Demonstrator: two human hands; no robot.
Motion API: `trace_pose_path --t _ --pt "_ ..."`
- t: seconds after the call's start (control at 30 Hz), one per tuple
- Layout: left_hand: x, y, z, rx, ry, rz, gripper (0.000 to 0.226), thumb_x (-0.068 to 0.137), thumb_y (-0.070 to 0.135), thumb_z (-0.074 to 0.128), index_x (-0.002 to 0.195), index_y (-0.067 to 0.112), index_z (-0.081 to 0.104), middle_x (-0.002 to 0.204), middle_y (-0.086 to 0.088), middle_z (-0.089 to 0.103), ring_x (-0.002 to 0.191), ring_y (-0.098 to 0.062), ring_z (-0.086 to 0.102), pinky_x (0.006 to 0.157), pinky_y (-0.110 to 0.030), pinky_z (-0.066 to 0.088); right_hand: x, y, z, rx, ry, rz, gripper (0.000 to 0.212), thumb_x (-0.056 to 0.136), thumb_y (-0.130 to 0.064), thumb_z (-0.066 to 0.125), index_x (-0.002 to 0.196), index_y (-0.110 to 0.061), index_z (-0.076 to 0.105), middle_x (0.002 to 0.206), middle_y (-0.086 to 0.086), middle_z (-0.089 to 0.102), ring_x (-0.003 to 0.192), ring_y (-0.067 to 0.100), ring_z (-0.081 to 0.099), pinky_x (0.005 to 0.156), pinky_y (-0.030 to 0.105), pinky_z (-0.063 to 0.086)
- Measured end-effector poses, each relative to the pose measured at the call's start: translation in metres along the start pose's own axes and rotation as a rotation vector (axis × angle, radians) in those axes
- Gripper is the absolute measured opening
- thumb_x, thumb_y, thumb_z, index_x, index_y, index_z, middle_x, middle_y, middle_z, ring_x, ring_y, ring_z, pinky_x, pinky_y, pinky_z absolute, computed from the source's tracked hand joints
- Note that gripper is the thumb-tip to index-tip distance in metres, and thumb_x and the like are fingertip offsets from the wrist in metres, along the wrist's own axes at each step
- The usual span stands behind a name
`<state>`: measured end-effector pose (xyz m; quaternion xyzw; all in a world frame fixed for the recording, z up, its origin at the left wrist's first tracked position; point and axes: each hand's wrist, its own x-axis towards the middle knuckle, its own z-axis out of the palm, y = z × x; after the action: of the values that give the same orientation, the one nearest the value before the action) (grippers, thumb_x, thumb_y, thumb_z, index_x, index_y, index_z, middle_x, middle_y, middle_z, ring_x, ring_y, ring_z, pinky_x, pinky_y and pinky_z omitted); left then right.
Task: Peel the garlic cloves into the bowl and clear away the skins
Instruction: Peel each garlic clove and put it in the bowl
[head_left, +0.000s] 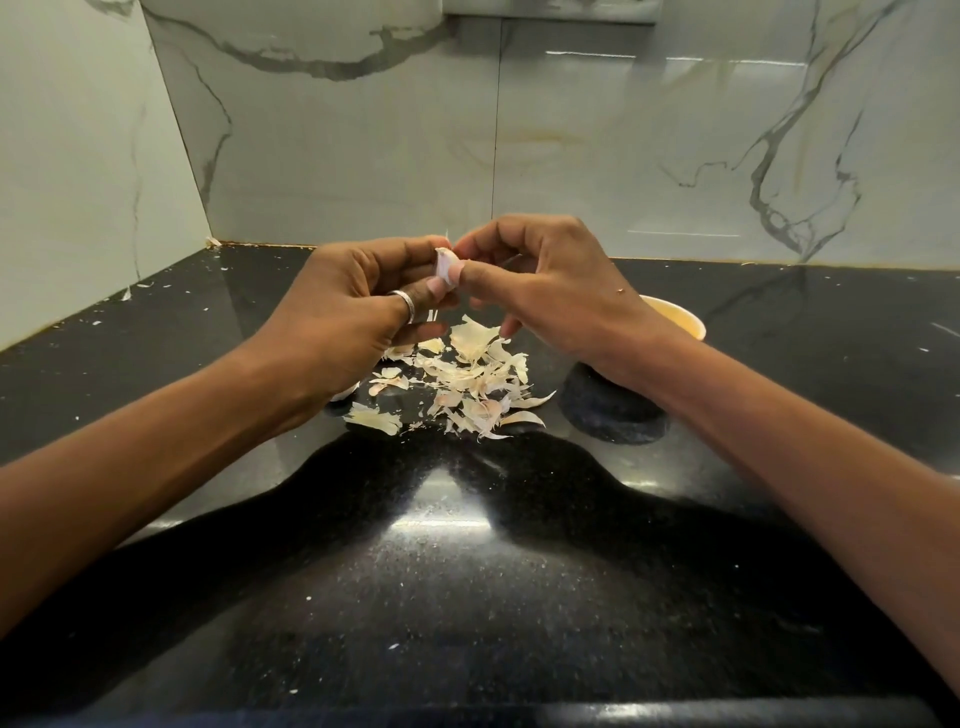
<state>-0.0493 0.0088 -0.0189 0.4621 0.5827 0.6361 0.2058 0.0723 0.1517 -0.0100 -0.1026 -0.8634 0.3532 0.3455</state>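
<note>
While my left hand (358, 306) and right hand (540, 280) both pinch one garlic cloves piece (445, 265) above the skins (467, 379) on the black tabletop (467, 545), the bowl (675, 317) sits behind my right wrist.

There is one view only, worn on the head. It looks forward and down along both forearms (156, 467) onto the black bench (467, 571), whose near edge runs along the bottom of the frame. The wide lens bows the bench and forearms outward. The left grip (358, 322) and right grip (550, 291) meet close in front, just above mid-frame. Beyond them the back wall (571, 156) fills the top; a side wall (78, 182) closes the left.
</note>
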Motion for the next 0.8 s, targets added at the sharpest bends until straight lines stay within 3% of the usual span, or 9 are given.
trace_pose_path --t 0.23,0.33,0.43,0.63,0.8 --pt "0.002 -0.002 -0.004 0.072 -0.017 0.028 0.039 0.092 0.008 0.066 0.131 0.011 0.061 0.109 -0.001 0.077 0.103 -0.014 0.073 0.082 -0.029 0.061 -0.001 0.005 0.001 0.125 -0.077 -0.039 0.017 0.089 -0.018 0.080 0.104 -0.011 0.075 0.094 0.014 0.076 0.076 0.022 0.064 0.059 0.031 0.053" --pt "0.003 -0.001 -0.008 0.130 0.014 0.062 0.041 0.086 0.016 0.072 0.126 0.014 0.062 0.104 -0.001 0.078 0.099 -0.017 0.074 0.088 -0.040 0.061 -0.001 0.004 0.001 0.187 -0.088 -0.045 0.022 0.090 -0.014 0.078 0.108 -0.003 0.073 0.101 0.019 0.075 0.083 0.024 0.068 0.062 0.025 0.057" --pt "0.002 -0.001 -0.008 0.198 0.043 0.105 0.045 0.075 0.031 0.078 0.117 0.019 0.066 0.098 0.001 0.079 0.095 -0.019 0.075 0.088 -0.042 0.061 0.000 0.003 0.001 0.254 -0.100 -0.040 0.022 0.091 -0.009 0.076 0.110 0.000 0.072 0.104 0.020 0.075 0.084 0.017 0.069 0.066 0.027 0.060" --pt "0.003 -0.004 -0.010 0.462 0.157 0.335 0.045 0.076 0.036 0.082 0.115 0.018 0.068 0.099 0.008 0.075 0.088 -0.004 0.072 0.085 -0.028 0.060 -0.002 0.002 0.001 0.280 -0.080 -0.012 0.016 0.095 -0.008 0.071 0.109 0.001 0.070 0.095 0.010 0.079 0.087 0.025 0.076 0.067 0.028 0.062" --pt "0.003 -0.003 -0.011 0.557 0.205 0.458 0.021 0.084 0.031 0.080 0.103 0.024 0.073 0.095 0.016 0.074 0.085 0.002 0.071 0.081 -0.017 0.056 -0.002 0.002 0.001 0.224 -0.075 -0.023 0.016 0.094 -0.012 0.073 0.106 -0.001 0.073 0.094 0.012 0.078 0.085 0.025 0.077 0.069 0.030 0.062"
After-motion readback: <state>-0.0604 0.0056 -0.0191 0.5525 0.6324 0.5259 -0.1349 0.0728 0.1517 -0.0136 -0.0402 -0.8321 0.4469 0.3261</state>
